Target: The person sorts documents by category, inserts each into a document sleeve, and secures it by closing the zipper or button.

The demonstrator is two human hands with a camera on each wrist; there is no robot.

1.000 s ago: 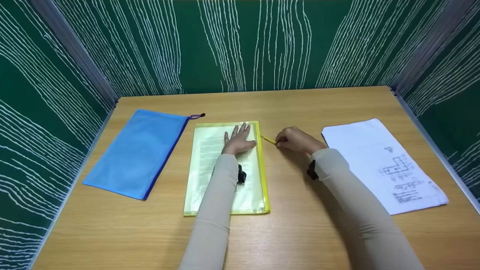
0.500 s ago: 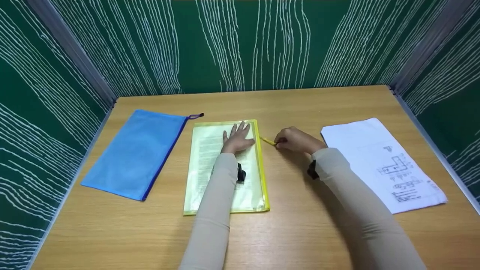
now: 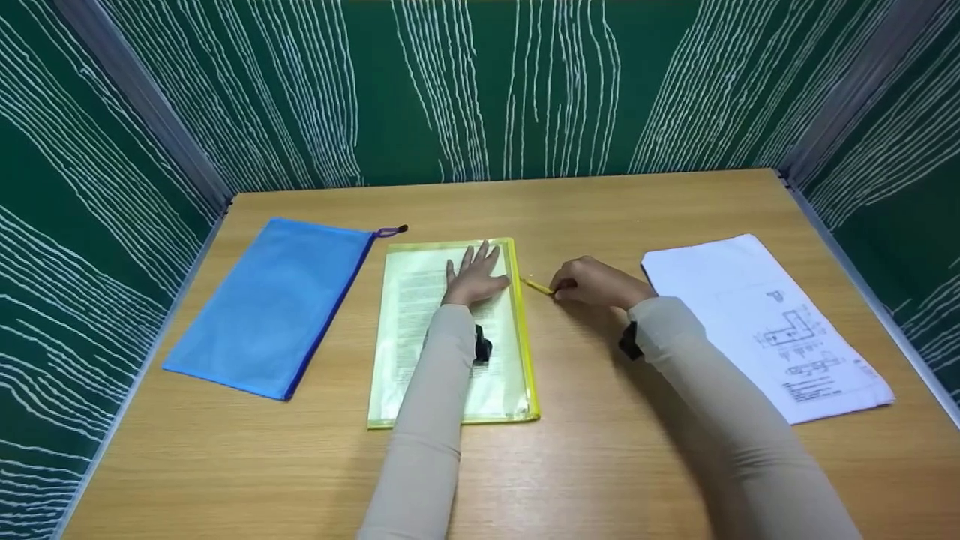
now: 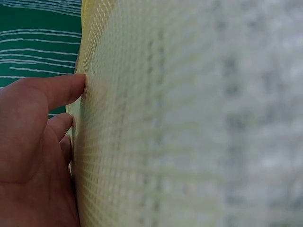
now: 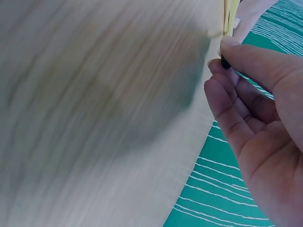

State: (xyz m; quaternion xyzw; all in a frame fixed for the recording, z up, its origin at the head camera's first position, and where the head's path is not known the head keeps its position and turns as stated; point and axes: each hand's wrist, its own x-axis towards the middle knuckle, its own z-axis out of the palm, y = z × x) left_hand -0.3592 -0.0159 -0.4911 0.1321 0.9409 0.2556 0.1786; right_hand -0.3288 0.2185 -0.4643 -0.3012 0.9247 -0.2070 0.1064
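Note:
A yellow mesh zip pouch (image 3: 409, 330) with printed paper inside lies flat in the middle of the table in the head view. My left hand (image 3: 477, 283) rests on its upper part with fingers spread; the left wrist view shows the fingertips (image 4: 75, 87) against the mesh (image 4: 128, 142). Just right of the pouch, my right hand (image 3: 596, 283) pinches the black end of a yellow pull cord (image 3: 537, 286) that reaches toward the pouch's yellow right edge. Thumb and fingertips meet on that black end (image 5: 225, 62) in the right wrist view. The zip slider is too small to make out.
A blue zip pouch (image 3: 274, 307) with a purple cord loop lies on the left of the wooden table (image 3: 585, 465). To the right is a stack of white paper (image 3: 720, 292) with a printed drawing, partly under the right sleeve. Green walls (image 3: 495, 90) stand behind and at both sides.
Almost nothing differs. The left hand stays on the yellow pouch and the right hand keeps its pinch on the cord, with only a very slight shift of the right hand.

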